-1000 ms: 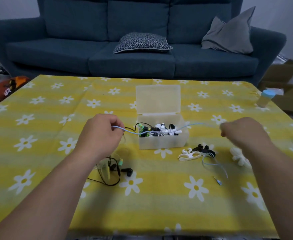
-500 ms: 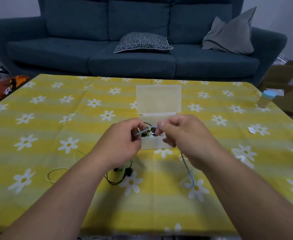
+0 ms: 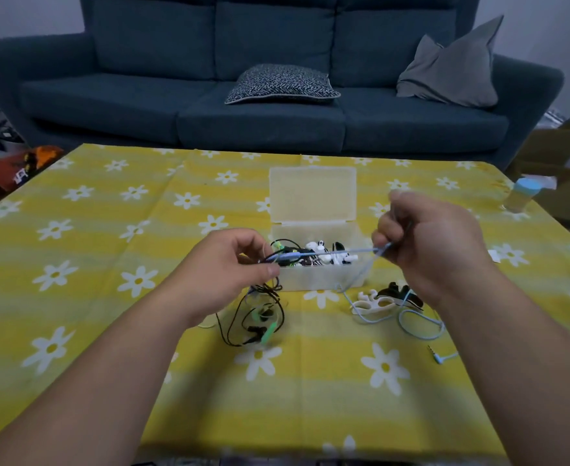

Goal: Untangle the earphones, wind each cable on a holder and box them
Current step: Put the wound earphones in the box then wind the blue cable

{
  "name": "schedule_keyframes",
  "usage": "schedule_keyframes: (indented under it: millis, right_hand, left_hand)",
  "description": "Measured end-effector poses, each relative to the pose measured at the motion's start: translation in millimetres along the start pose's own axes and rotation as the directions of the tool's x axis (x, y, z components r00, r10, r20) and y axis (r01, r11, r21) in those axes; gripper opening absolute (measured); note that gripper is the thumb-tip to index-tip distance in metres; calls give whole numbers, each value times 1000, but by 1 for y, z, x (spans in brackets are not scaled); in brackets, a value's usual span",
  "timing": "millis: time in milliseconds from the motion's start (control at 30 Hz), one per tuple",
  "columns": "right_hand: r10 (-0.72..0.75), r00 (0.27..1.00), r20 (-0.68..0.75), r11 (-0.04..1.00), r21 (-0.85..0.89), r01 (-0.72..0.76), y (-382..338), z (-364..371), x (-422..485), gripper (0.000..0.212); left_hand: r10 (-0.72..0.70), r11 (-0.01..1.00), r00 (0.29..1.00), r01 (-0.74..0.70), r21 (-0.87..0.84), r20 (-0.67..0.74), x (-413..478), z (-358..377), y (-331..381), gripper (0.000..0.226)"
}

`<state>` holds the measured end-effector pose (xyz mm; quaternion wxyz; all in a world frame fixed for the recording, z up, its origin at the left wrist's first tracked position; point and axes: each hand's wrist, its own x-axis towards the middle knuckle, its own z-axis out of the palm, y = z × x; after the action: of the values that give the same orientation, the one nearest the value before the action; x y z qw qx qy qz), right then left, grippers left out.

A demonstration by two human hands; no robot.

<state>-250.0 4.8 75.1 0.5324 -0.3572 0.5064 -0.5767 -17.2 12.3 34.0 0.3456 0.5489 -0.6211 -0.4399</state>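
Observation:
A light blue earphone cable (image 3: 347,252) stretches taut between my two hands above the open clear plastic box (image 3: 324,279). My left hand (image 3: 233,264) pinches one end of it near the box's left corner. My right hand (image 3: 425,243) grips the cable to the right of the box. The rest of the blue cable loops on the cloth below my right wrist and ends in a plug (image 3: 436,356). The box holds several earphones, white, black and green. A black and green tangle of earphones (image 3: 260,317) lies under my left hand. A white holder (image 3: 372,302) and a black holder (image 3: 399,292) lie beside the box.
The table carries a yellow cloth with white daisies (image 3: 108,297). A small jar with a blue cap (image 3: 524,196) stands at the far right edge. A blue sofa (image 3: 260,95) with cushions is behind the table. Cardboard boxes (image 3: 566,169) stand at the right.
My hands came together in front of the box, then drew apart again. My right hand has pulled the blue cable out to the right, and it is taut over the box.

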Motion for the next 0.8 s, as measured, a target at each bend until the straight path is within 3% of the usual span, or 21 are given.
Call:
schedule_keyframes:
  millis: [67,167,267,400,467,567,633,700,800]
  right_hand:
    - [-15,1000,17,937,-348,19,5,-1,0,32]
    - [44,982,182,718,-689,96,12,4,-8,37]
    - [157,944,291,577,-803,152,14,14,-18,39]
    - [187,902,389,399,-869,292,14,17,-20,14]
    - [173,898,404,422,-854,303,15,16,-19,20]
    - [8,965,262,589,-781,207,13,9,-12,25]
    - [-89,982,167,701,-689,181,11,5,-7,28]
    - [-129,985,112,824,-541,170,9,4,-4,31]
    - [-70,990,119,966,-239,98,8,11,-7,32]
  left_hand:
    - [1,991,1000,3,-133,28,-1,1,4,10]
    - [9,984,1000,-4,-179,30,-1,3,4,11]
    - [3,986,1000,-3,-165,0,1,7,3,13]
    - [-45,995,993,35,-90,-112,5,8,0,12]
    - [-73,997,977,75,3,-202,7,6,-5,13]
    - [-115,970,949,171,172,-294,7,-2,-13,22]
    - [-175,950,937,241,198,-304,8,-9,-19,25]
    - [-246,934,926,306,187,-285,10,-13,-24,23]
    - [-303,917,919,353,183,-253,10,-13,-25,14]
